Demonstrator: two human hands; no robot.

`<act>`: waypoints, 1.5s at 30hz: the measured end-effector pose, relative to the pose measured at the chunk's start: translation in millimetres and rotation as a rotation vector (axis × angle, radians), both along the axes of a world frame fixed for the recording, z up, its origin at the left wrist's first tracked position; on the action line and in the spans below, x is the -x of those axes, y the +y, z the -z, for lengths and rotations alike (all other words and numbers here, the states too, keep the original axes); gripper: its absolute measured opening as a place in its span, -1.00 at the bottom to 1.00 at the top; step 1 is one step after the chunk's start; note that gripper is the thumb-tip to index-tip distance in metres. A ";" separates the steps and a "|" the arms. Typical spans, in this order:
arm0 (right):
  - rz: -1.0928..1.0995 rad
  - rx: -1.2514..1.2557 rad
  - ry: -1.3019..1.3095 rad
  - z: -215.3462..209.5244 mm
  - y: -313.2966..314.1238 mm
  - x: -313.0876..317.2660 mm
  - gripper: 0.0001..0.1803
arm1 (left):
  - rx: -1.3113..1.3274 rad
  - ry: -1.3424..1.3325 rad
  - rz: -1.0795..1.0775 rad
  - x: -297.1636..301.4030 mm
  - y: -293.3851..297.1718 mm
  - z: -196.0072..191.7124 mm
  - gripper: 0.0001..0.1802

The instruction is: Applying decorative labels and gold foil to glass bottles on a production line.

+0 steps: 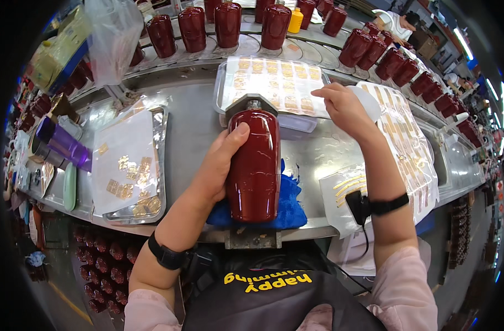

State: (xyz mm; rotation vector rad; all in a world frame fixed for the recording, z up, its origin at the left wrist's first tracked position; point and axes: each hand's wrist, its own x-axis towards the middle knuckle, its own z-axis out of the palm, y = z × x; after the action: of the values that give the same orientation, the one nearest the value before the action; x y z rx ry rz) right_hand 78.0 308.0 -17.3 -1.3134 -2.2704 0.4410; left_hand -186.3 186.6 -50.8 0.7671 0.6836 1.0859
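My left hand (225,157) is closed round the side of a glossy dark red bottle (255,171), its thumb lying along the upper part. The bottle lies with its neck pointing away from me, the neck resting in a notched grey metal support (244,103). Under its near end is a bunched blue cloth (293,204). My right hand (345,107) is raised over the right side of a white sheet with rows of gold decals (271,83), index finger stretched toward it. Whether the fingertip touches the sheet I cannot tell. The sheet lies over a shallow tray (298,123).
On the left, a metal tray (162,165) holds white paper with loose gold pieces, beside a purple bottle (64,143). Long sheets of gold strips (403,143) cover the right side. Red bottles (228,25) stand along a curved conveyor behind. Another person (394,25) works at far right.
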 end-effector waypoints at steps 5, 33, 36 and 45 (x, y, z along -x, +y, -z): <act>0.000 -0.067 -0.675 23.4 28.5 -2.3 -0.49 | -0.001 -0.004 -0.016 -2.8 -0.6 -8.4 -0.41; 0.443 -0.147 -0.650 30.9 96.4 -14.8 -0.65 | -0.015 0.044 -0.068 1.1 2.4 5.0 -0.40; 0.292 -0.208 -0.535 19.4 104.5 -13.5 -0.68 | -0.023 0.037 -0.041 1.0 2.7 4.3 -0.39; 0.578 0.284 -0.827 13.9 102.9 3.0 -0.57 | 0.008 0.026 -0.053 -1.3 5.9 8.2 -0.37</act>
State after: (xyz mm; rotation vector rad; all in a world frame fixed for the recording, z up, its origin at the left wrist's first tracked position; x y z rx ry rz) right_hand 75.0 410.9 -31.3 -2.5594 -2.2753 -0.0120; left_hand -185.0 192.4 -59.0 0.7609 0.7341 1.1222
